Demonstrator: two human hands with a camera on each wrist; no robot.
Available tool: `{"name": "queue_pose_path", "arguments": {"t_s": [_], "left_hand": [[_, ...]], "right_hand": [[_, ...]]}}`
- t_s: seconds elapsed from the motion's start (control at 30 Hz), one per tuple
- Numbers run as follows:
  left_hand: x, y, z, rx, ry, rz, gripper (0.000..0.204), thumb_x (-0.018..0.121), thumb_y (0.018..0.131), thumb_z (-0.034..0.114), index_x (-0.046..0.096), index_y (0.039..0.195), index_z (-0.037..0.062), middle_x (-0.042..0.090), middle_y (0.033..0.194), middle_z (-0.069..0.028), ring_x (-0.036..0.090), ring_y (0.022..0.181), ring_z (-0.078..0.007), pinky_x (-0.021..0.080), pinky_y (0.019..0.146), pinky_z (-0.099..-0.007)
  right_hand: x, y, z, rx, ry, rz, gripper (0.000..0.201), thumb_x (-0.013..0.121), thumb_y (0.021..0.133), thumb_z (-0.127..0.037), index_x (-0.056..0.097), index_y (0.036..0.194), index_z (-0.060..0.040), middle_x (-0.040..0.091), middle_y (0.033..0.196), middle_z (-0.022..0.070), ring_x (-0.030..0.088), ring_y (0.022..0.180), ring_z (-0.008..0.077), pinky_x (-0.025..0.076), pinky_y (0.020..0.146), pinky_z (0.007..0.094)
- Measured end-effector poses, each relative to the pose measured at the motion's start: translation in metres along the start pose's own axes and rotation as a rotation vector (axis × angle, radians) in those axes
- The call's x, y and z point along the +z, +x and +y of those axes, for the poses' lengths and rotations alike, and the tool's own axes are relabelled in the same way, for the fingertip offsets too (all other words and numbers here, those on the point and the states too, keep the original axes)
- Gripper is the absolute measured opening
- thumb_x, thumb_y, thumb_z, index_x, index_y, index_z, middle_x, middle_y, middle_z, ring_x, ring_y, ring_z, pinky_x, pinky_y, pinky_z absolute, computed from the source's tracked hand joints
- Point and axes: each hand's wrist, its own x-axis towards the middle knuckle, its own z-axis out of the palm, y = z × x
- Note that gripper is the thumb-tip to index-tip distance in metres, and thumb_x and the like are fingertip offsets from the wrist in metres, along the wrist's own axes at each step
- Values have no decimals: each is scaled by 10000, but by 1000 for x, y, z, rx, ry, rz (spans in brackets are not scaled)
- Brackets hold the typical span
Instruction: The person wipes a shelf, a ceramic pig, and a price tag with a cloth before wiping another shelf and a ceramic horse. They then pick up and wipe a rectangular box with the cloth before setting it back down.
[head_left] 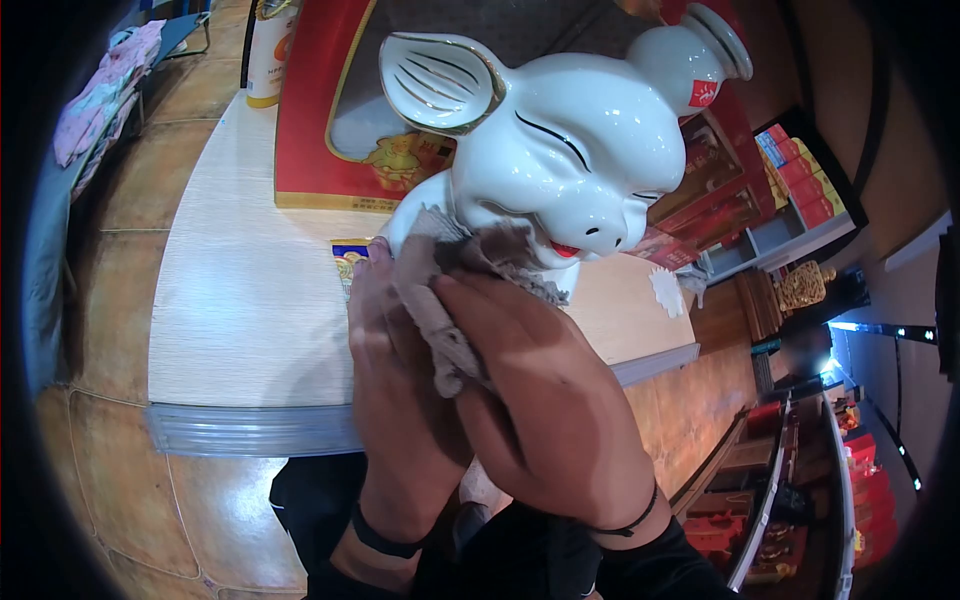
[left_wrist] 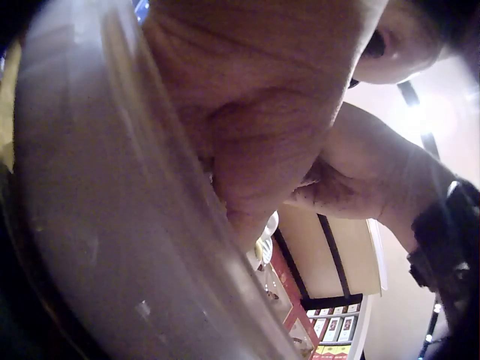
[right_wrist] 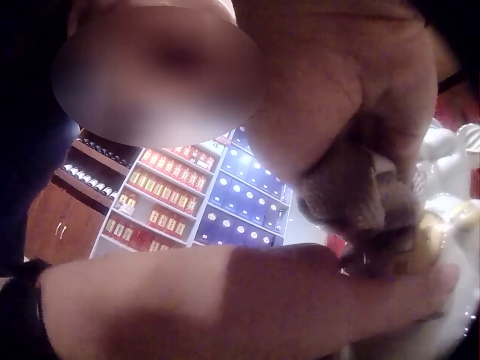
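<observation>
A glossy white ceramic pig figurine (head_left: 590,130) with gold-trimmed ears is on the pale wooden table (head_left: 250,300), its face toward me. My right hand (head_left: 545,370) grips a crumpled grey-brown cloth (head_left: 440,330) and presses it below the pig's snout. Part of that cloth (right_wrist: 360,187) shows bunched under the fingers in the right wrist view. Beside it, my left hand (head_left: 395,370) reaches along the pig's lower side with straight fingers, the tips touching the ceramic. The right hand and cloth partly cover the left hand and the pig's lower body.
Behind the pig stands a red gift box (head_left: 310,150) with a window. A bottle with a white label (head_left: 268,55) is at the back left, and a small blue-yellow packet (head_left: 348,255) lies beside my left fingertips. A clear strip (head_left: 250,430) runs along the table's front edge.
</observation>
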Motion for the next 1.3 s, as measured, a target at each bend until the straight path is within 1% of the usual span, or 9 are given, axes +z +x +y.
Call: {"name": "queue_pose_path", "arguments": {"t_s": [0.07, 0.17, 0.23, 0.33, 0.43, 0.53, 0.63, 0.93, 1.3], "left_hand": [[6, -2, -3, 26, 2, 91, 974, 783, 936, 396, 264, 1613, -76, 408, 1557, -310, 452, 1425, -517, 450, 1166, -545], [3, 2, 7, -73, -6, 75, 1085, 857, 870, 359, 222, 1625, -93, 394, 1555, -331, 450, 1426, -517, 454, 1164, -539], [2, 5, 11, -137, 15, 43, 1151, 898, 823, 348, 208, 1627, -103, 391, 1551, -340, 451, 1426, -514, 454, 1164, -539], [6, 4, 11, -162, 47, 28, 1210, 930, 774, 362, 209, 1622, -114, 393, 1545, -340, 454, 1427, -508, 454, 1167, -542], [8, 5, 12, -137, 68, 46, 1213, 932, 767, 383, 223, 1611, -124, 401, 1537, -333, 458, 1424, -502, 458, 1166, -541], [6, 6, 12, -112, 82, 64, 1190, 919, 784, 400, 237, 1602, -131, 408, 1530, -328, 462, 1420, -498, 472, 1156, -535], [8, 4, 10, -122, 89, 64, 1159, 901, 808, 414, 251, 1595, -135, 409, 1533, -322, 463, 1419, -497, 485, 1147, -527], [7, 4, 13, -120, 91, 50, 1133, 870, 849, 390, 209, 1608, -130, 411, 1542, -328, 449, 1429, -510, 449, 1178, -541], [10, 6, 4, -65, -11, 5, 1010, 799, 891, 285, 204, 1604, -114, 391, 1560, -367, 431, 1427, -549, 377, 1187, -572]], "right_hand": [[0, -9, 10, -51, -2, 24, 488, 658, 948, -74, 582, 1421, 16, 617, 1372, 245, 632, 1226, 420, 525, 1048, 446], [7, -37, 20, 214, 236, 272, 416, 608, 999, -91, 592, 1397, 28, 637, 1391, 244, 673, 1233, 378, 548, 1022, 445], [11, -52, 21, 266, 532, 652, 459, 549, 1041, -149, 526, 1464, 29, 633, 1397, 227, 653, 1263, 341, 554, 1024, 457], [14, -37, 24, 237, 537, 1046, 498, 510, 1069, -197, 463, 1509, 30, 629, 1393, 233, 665, 1208, 302, 573, 959, 404], [15, -37, 30, 200, 211, 898, 473, 543, 1050, -173, 482, 1465, 47, 635, 1366, 246, 677, 1106, 296, 559, 903, 356], [35, -35, 58, -53, -77, 719, 412, 617, 960, -71, 602, 1355, 43, 648, 1320, 254, 619, 1234, 407, 495, 1079, 482], [37, -30, 50, -3, -295, 614, 376, 519, 993, -103, 600, 1332, 40, 652, 1290, 250, 640, 1198, 355, 480, 1073, 456], [27, -21, 41, -105, -346, 498, 541, 630, 811, 29, 623, 1350, 68, 637, 1295, 278, 620, 1200, 471, 474, 1073, 527], [25, -8, 48, -203, -316, 438, 468, 763, 811, -130, 718, 1251, 20, 658, 1300, 159, 633, 1153, 360, 535, 980, 500]]}}
